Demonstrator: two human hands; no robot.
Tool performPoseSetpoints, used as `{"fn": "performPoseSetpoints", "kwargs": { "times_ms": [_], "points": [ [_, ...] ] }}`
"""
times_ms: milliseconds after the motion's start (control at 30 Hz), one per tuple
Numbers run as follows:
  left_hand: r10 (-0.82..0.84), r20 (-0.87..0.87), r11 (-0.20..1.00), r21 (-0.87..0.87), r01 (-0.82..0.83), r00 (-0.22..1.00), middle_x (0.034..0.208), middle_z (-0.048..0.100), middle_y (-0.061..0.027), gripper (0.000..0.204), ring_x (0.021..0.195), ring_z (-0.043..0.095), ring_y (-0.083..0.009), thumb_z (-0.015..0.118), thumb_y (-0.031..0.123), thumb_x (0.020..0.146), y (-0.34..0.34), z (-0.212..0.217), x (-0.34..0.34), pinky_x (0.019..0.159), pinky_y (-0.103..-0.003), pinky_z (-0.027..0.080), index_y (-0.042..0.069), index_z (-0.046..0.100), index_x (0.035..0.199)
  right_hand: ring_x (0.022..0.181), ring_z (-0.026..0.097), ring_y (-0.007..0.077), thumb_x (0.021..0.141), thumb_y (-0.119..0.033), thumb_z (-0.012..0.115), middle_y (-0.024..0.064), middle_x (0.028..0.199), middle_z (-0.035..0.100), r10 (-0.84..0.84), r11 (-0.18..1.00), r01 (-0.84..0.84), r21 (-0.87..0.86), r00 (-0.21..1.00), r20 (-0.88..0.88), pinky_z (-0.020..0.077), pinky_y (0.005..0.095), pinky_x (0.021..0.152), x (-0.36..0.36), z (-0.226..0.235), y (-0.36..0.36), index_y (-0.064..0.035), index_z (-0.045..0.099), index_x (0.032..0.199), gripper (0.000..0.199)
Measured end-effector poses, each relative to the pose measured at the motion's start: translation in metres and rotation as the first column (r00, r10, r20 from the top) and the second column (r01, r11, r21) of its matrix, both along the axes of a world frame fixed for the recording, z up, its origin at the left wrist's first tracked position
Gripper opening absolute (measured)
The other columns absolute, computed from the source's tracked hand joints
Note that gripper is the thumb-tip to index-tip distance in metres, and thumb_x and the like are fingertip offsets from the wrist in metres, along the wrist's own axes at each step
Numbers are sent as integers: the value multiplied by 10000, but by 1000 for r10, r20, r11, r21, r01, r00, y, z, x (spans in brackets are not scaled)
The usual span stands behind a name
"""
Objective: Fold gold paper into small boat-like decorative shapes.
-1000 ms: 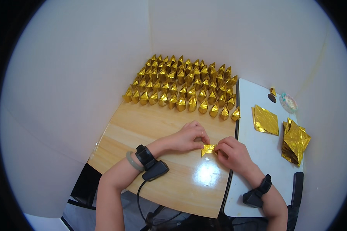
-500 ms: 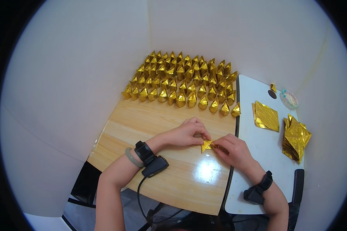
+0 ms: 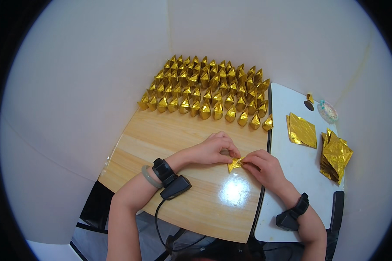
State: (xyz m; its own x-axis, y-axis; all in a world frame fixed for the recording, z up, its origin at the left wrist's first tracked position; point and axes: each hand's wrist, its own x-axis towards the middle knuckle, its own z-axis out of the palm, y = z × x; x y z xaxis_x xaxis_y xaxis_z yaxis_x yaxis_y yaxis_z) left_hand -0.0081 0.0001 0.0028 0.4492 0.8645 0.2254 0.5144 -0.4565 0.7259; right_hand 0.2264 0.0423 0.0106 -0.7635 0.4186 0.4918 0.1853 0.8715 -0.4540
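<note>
A small piece of folded gold foil paper lies between my hands, low over the wooden table. My left hand pinches its left side with thumb and fingers. On its right side, the thumb and fingertips of my right hand grip an edge of the same paper. My fingertips cover part of the folds. Beyond my hands stand several rows of finished folded gold paper ingots, pointed at their ends and packed close together.
The wooden table meets a white table on the right. Flat gold paper sheets and a pile of part-folded gold paper lie there, near a small woven basket. White walls enclose the far and left sides. A black cable hangs from my left wrist device.
Both hands stay in nearly the same place on the foil paper. My right fingers have shifted slightly and the paper's right side looks a little more opened out.
</note>
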Motion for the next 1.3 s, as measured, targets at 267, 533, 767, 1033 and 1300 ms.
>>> {"fn": "performPoseSetpoints", "kwargs": {
  "times_ms": [267, 533, 767, 1033, 1300],
  "points": [
    [47, 7, 999, -22, -47, 999, 886, 625, 19, 213, 986, 482, -183, 720, 126, 773, -2, 3, 4, 923, -318, 375, 104, 691, 983, 764, 618, 221, 742, -95, 708, 58, 849, 645, 22, 984, -28, 176, 999, 33, 527, 323, 624, 1, 2, -1, -84, 699, 934, 192],
    [63, -40, 997, 45, -61, 997, 882, 615, 9, 195, 993, 486, -192, 732, 121, 750, -4, 1, 7, 908, -328, 386, 99, 685, 938, 745, 646, 257, 697, -42, 578, 81, 867, 659, -31, 999, 32, 32, 999, -40, 532, 348, 651, 8, 10, -3, -80, 651, 942, 258],
    [36, -32, 989, 148, -31, 999, 846, 596, 4, 179, 949, 498, -209, 719, 130, 764, -5, -2, 12, 881, -337, 401, 136, 712, 943, 718, 646, 275, 694, -33, 575, 89, 845, 669, 30, 996, -36, 87, 997, 69, 536, 363, 654, 8, 9, -5, -83, 638, 890, 212],
    [110, -121, 988, 123, -95, 987, 821, 577, 14, 138, 926, 496, -189, 723, 145, 777, -8, 2, 14, 821, -303, 426, 185, 765, 903, 710, 660, 276, 643, 21, 545, 80, 868, 696, 107, 982, -120, 145, 989, 98, 546, 354, 649, 21, 6, -1, -70, 646, 885, 278],
    [130, -62, 988, 92, -124, 990, 828, 581, 6, 139, 937, 505, -200, 741, 180, 750, -10, 5, 14, 816, -316, 435, 184, 761, 887, 846, 598, 277, 746, -139, 657, 97, 905, 624, -83, 996, 82, 28, 996, 15, 498, 362, 723, 7, 7, -1, -74, 619, 961, 228]
  ]
}}
